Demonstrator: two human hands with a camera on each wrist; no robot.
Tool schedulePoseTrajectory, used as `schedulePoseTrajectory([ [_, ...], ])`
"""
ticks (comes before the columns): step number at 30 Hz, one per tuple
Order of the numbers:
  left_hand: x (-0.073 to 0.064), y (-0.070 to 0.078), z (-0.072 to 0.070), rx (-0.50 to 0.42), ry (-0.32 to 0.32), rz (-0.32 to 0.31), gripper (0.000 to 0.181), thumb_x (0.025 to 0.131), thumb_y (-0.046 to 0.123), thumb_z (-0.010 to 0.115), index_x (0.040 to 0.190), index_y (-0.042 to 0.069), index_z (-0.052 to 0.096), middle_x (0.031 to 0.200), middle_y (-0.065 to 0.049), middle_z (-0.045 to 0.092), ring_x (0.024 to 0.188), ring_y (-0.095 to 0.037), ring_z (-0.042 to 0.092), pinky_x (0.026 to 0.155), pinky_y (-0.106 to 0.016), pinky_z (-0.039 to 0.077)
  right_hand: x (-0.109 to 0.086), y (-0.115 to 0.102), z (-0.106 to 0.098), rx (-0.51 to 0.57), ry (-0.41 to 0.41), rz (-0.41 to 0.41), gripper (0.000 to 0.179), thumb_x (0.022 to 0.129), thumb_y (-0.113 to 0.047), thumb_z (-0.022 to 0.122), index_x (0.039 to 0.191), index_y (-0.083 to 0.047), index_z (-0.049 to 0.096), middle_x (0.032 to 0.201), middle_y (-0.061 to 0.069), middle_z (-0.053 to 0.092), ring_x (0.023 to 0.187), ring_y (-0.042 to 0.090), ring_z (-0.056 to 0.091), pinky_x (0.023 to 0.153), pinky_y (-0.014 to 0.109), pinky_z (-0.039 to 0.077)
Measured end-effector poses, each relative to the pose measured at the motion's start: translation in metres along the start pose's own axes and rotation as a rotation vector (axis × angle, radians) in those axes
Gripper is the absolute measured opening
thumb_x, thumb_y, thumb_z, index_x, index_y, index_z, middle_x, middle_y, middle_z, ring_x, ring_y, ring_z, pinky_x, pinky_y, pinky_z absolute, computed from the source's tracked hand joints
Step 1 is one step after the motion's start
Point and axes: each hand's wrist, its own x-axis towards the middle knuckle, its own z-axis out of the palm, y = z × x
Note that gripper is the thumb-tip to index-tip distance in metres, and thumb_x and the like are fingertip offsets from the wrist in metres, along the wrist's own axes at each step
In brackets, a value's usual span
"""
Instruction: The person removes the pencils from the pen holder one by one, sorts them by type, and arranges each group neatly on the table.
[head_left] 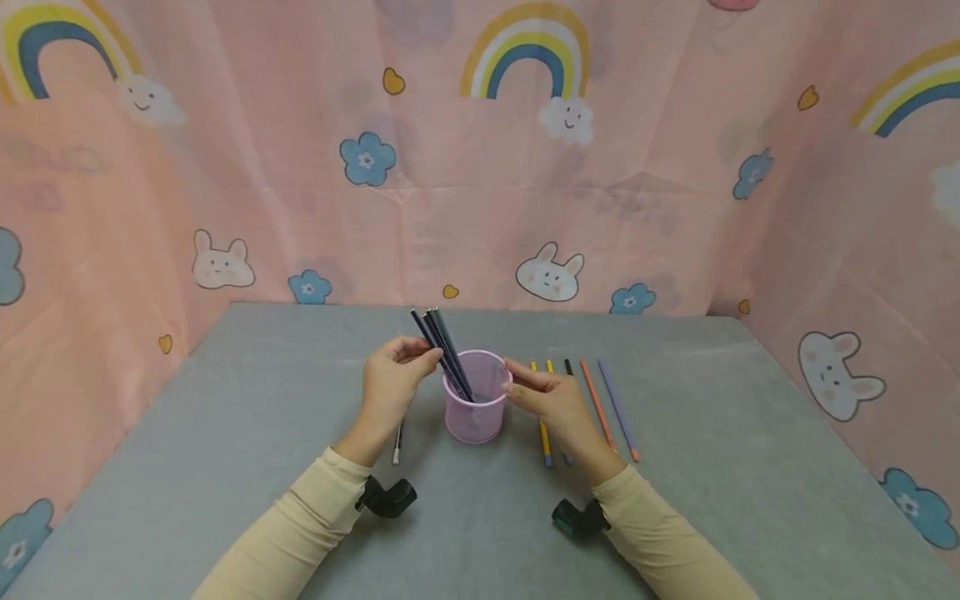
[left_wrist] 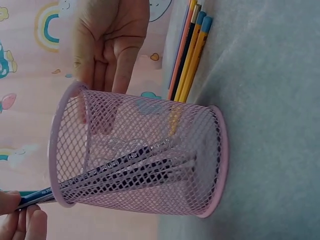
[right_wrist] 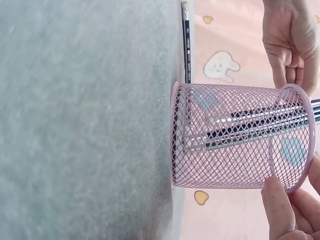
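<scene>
A pink mesh pencil cup [head_left: 475, 423] stands upright on the grey table. Several dark pencils [right_wrist: 250, 127] lean inside it, their upper ends past the rim toward the left. My left hand [head_left: 390, 385] is at the cup's left side, thumb and fingers pinching a dark pencil [left_wrist: 36, 196] by its upper part; its lower end is down in the cup. On the other side my right hand [head_left: 557, 406] grips the rim, with the thumb [right_wrist: 278, 207] against the outer mesh.
Right of the cup lie two yellow pencils [head_left: 545, 442], a black one [head_left: 568, 367], an orange one [head_left: 596, 404] and a purple one [head_left: 618, 408]. A dark pencil with a white end [head_left: 397, 446] lies left of the cup. A pink printed cloth [head_left: 450, 217] hangs behind the table.
</scene>
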Motion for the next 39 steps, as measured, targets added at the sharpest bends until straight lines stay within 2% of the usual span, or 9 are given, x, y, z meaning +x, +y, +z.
schedulePoseTrajectory([
  [9,0.002,0.008,-0.003,-0.031,-0.014,0.047,0.020,0.081,0.011,0.071,0.095,-0.001,0.065,0.093,-0.016,0.067,0.086,-0.024,0.066,0.072,-0.024,0.056,0.000,-0.001,0.000,0.014,0.004,0.019,0.048,0.083,-0.019,0.070,0.127,-0.008,0.056,0.132,0.007,0.054,0.122,0.018,0.051,0.091,0.028,0.048],
  [16,0.001,0.016,-0.008,-0.061,-0.009,0.073,0.021,0.082,0.009,0.070,0.098,-0.003,0.063,0.096,-0.017,0.066,0.081,-0.015,0.065,0.073,-0.023,0.055,0.000,-0.002,0.001,0.027,0.007,0.017,0.047,0.083,-0.018,0.070,0.127,-0.007,0.056,0.132,0.008,0.053,0.122,0.018,0.051,0.091,0.028,0.048],
  [22,0.000,0.021,-0.013,-0.096,-0.010,0.102,0.022,0.083,0.011,0.070,0.099,-0.002,0.063,0.097,-0.015,0.065,0.081,-0.015,0.064,0.073,-0.025,0.056,0.000,-0.002,0.001,0.046,0.009,0.013,0.047,0.084,-0.015,0.069,0.127,-0.004,0.055,0.132,0.010,0.053,0.121,0.020,0.052,0.090,0.028,0.048],
  [29,-0.001,0.030,-0.017,-0.161,0.026,0.142,0.023,0.083,0.009,0.069,0.100,-0.004,0.062,0.093,-0.012,0.063,0.077,-0.013,0.064,0.073,-0.027,0.056,-0.001,-0.001,0.002,0.038,0.008,0.018,0.047,0.083,-0.015,0.069,0.127,-0.005,0.055,0.132,0.009,0.053,0.121,0.020,0.052,0.090,0.028,0.048],
  [39,-0.002,0.044,-0.026,-0.187,0.061,0.204,0.022,0.083,0.009,0.068,0.100,-0.005,0.061,0.090,-0.007,0.062,0.078,-0.014,0.064,0.073,-0.027,0.056,0.000,0.000,0.000,0.037,0.013,0.022,0.047,0.083,-0.017,0.070,0.127,-0.006,0.056,0.131,0.008,0.054,0.120,0.019,0.053,0.088,0.027,0.049],
])
